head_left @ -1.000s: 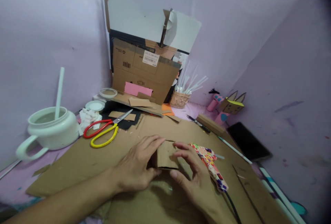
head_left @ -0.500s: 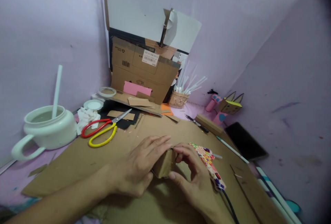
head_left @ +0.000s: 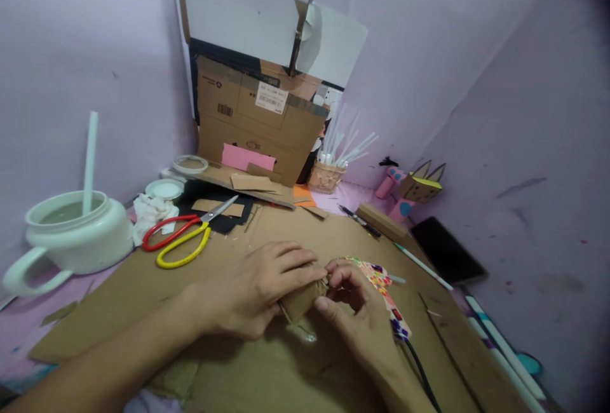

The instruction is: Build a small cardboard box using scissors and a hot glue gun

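Since one second ago, the small cardboard box (head_left: pixel 300 306) has tilted, and my left hand (head_left: pixel 264 286) now covers more of it. With this hand I grasp it over its top and left side; my right hand (head_left: pixel 357 305) holds its right end between thumb and curled fingers. It is over the cardboard sheet (head_left: pixel 233 375), to the left of the patterned glue gun (head_left: pixel 379 279). Behind, the brown carton (head_left: pixel 212 130) carries a white label (head_left: pixel 271 98) with barcode, whose small print I cannot read.

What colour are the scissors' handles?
One red handle, one yellow handle; the scissors show best in the head view, the only one.
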{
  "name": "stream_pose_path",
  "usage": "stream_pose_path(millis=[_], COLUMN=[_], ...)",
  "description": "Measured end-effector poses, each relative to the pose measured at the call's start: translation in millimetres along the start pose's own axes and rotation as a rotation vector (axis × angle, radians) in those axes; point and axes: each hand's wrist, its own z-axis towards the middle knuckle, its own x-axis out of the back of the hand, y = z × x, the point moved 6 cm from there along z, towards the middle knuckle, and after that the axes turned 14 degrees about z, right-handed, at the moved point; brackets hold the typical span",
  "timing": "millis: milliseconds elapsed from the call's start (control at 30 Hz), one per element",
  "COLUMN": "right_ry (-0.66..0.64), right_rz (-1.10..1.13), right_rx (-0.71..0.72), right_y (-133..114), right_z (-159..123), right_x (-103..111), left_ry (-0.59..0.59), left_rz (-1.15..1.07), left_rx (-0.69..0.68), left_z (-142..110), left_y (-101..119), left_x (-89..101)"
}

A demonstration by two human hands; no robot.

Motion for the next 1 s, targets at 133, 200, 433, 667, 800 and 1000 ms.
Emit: stream_pose_path(millis=[133, 200, 433, 667, 800, 1000], right_ry=[0.109, 0.170, 0.035, -0.034, -0.042, -0.013], right_rz=[0.053, 0.064, 0.259, 0.268, 0.282, 0.269], right_rx=[-0.062, -0.064, -0.080, -0.239, -0.268, -0.214], right_y=[9, 14, 20, 19, 21, 20], right_z=[-1, 0, 2, 0, 2, 4], right_x=[5, 12, 11, -2, -2, 0], left_ry=[0.071, 0.121, 0.163, 0.127, 0.148, 0.138], left_rz=[-0.010, -0.083, -1.066, -1.087, -0.997, -0.994], left_rx=[0.032, 0.134, 0.562, 0.580, 0.627, 0.698], left_z=[-9, -15, -16, -18, -21, -19], left_y=[-4, -10, -29, -33, -33, -35], left_x=[-2.5, -7.8, -41.4, -51.0, -50.6, -45.2])
